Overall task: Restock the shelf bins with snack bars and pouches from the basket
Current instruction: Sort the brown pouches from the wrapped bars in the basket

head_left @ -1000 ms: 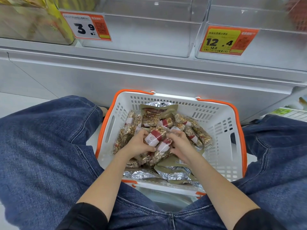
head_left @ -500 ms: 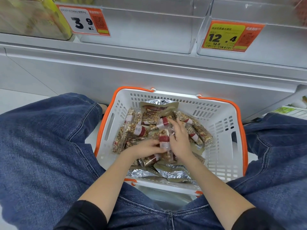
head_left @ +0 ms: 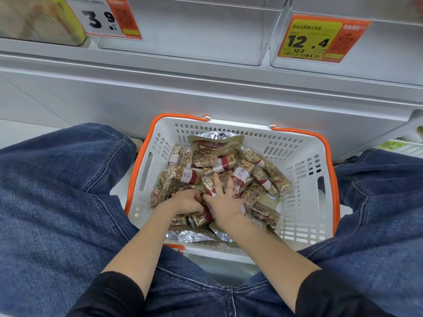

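Below the clear shelf bins [head_left: 180,30], the basket [head_left: 304,188] between the knees holds light, crinkly, slippery snack bars [head_left: 242,177] over pouches [head_left: 215,143], best gripped mid-length; left hand [head_left: 186,201] curls around bars, right hand [head_left: 223,202] presses flat beside it.

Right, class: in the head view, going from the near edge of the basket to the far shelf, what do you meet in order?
Silver foil pouches → left hand and right hand → snack bars → brown pouch → basket far wall → shelf bins.
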Action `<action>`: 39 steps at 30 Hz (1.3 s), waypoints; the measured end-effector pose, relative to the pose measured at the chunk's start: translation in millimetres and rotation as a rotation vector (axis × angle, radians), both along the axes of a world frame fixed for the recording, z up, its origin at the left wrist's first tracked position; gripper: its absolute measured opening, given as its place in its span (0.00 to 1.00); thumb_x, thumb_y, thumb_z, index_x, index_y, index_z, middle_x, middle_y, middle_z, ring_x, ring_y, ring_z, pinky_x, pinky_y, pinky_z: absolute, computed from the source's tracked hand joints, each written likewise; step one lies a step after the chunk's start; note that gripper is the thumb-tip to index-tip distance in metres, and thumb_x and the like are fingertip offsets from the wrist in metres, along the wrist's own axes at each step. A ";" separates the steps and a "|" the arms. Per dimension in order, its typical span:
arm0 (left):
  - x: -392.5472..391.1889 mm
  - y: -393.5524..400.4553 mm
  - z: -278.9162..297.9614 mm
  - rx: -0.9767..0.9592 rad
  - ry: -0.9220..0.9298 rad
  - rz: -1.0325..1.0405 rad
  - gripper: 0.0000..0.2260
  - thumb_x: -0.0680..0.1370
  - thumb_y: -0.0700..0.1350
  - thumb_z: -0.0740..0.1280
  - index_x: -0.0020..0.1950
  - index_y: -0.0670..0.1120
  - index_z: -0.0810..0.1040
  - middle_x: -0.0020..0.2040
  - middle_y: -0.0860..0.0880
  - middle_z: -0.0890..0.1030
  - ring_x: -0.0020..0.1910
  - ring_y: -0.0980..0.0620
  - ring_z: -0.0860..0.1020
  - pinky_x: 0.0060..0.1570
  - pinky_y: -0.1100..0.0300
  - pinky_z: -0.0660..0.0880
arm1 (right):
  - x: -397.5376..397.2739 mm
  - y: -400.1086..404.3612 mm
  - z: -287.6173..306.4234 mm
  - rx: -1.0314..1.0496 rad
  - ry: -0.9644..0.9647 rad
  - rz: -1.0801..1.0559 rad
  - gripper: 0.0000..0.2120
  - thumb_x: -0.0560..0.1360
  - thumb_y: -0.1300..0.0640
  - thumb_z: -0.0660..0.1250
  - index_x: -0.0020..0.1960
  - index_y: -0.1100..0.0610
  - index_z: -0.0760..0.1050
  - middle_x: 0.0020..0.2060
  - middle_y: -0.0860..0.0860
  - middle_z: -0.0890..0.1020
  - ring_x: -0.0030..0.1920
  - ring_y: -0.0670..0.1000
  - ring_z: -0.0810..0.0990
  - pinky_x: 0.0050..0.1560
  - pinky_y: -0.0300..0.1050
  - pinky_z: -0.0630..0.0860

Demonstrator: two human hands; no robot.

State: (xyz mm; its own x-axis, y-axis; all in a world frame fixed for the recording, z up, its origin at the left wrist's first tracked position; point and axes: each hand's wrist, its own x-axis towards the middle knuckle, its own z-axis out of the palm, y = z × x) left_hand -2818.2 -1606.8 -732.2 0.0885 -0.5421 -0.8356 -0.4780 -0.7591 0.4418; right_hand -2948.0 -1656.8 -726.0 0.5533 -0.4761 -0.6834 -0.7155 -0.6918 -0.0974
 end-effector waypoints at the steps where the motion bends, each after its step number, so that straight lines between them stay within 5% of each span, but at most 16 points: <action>1: 1.1 -0.4 0.7 0.003 0.012 0.031 0.09 0.67 0.42 0.70 0.45 0.44 0.75 0.38 0.47 0.76 0.39 0.48 0.73 0.41 0.56 0.71 | 3.7 1.6 -0.1 -0.009 0.015 -0.008 0.35 0.72 0.64 0.71 0.72 0.44 0.60 0.76 0.56 0.35 0.73 0.70 0.35 0.60 0.76 0.64; 8: 8.0 5.2 2.9 -0.066 0.023 0.139 0.02 0.74 0.38 0.67 0.44 0.44 0.77 0.40 0.49 0.77 0.38 0.55 0.73 0.36 0.63 0.70 | 2.3 -0.4 -6.7 -0.087 -0.046 0.182 0.25 0.73 0.60 0.70 0.67 0.48 0.70 0.75 0.57 0.50 0.73 0.69 0.45 0.59 0.70 0.68; 14: 9.5 1.0 -7.0 -0.252 -0.186 0.276 0.04 0.78 0.41 0.63 0.49 0.41 0.76 0.46 0.44 0.78 0.43 0.48 0.74 0.42 0.57 0.72 | -32.4 -46.8 25.2 -0.049 -0.268 -0.234 0.27 0.67 0.47 0.74 0.64 0.47 0.73 0.70 0.55 0.61 0.71 0.61 0.57 0.62 0.62 0.73; 20: 14.7 6.1 -21.8 -0.043 -0.171 -0.118 0.29 0.69 0.42 0.72 0.67 0.50 0.65 0.60 0.44 0.76 0.50 0.46 0.77 0.53 0.52 0.75 | -76.7 -79.5 44.6 -0.171 -0.423 -0.758 0.24 0.67 0.42 0.70 0.59 0.51 0.76 0.63 0.55 0.67 0.63 0.58 0.66 0.61 0.54 0.70; 26: 14.4 12.3 -22.3 -0.027 -0.402 -0.450 0.46 0.67 0.46 0.75 0.77 0.52 0.50 0.75 0.46 0.60 0.73 0.43 0.59 0.69 0.43 0.61 | -118.2 -87.1 1.1 -0.002 0.083 -0.699 0.28 0.69 0.47 0.71 0.66 0.49 0.68 0.68 0.58 0.61 0.68 0.66 0.60 0.67 0.61 0.65; 29: 13.7 9.9 -19.9 -0.010 -0.484 -0.492 0.44 0.68 0.54 0.75 0.77 0.50 0.54 0.75 0.47 0.61 0.72 0.43 0.59 0.70 0.45 0.60 | -124.6 -70.6 -22.5 0.010 -0.084 -0.795 0.32 0.71 0.58 0.71 0.71 0.51 0.61 0.65 0.62 0.68 0.64 0.64 0.69 0.62 0.55 0.72; 31: 14.8 9.6 -19.8 0.019 -0.491 -0.512 0.43 0.67 0.58 0.74 0.76 0.49 0.58 0.74 0.47 0.61 0.72 0.43 0.59 0.70 0.46 0.60 | -116.9 -68.8 -22.9 -0.076 -0.242 -0.830 0.37 0.70 0.58 0.74 0.73 0.50 0.58 0.71 0.63 0.63 0.70 0.64 0.64 0.67 0.56 0.68; 34: 17.4 10.5 -21.2 0.003 -0.496 -0.534 0.40 0.67 0.61 0.73 0.74 0.49 0.63 0.71 0.46 0.63 0.71 0.43 0.60 0.69 0.46 0.62 | -96.7 -73.7 -12.7 -0.155 -0.392 -0.569 0.42 0.68 0.56 0.76 0.75 0.47 0.56 0.77 0.54 0.52 0.76 0.60 0.51 0.75 0.60 0.53; 39: 17.9 7.7 -26.0 -0.006 -0.399 -0.538 0.43 0.66 0.58 0.75 0.74 0.44 0.60 0.73 0.46 0.63 0.71 0.45 0.63 0.69 0.48 0.63 | -54.8 -56.7 -16.5 0.009 -0.337 0.121 0.45 0.68 0.62 0.73 0.76 0.43 0.53 0.77 0.49 0.53 0.76 0.54 0.54 0.73 0.57 0.60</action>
State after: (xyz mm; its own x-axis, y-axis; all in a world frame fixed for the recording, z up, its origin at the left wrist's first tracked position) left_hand -2800.3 -1599.0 -758.1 0.1067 -0.6016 -0.7916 -0.9169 -0.3676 0.1557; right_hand -3002.7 -1713.5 -742.6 0.8005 -0.3882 -0.4566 -0.5551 -0.7674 -0.3208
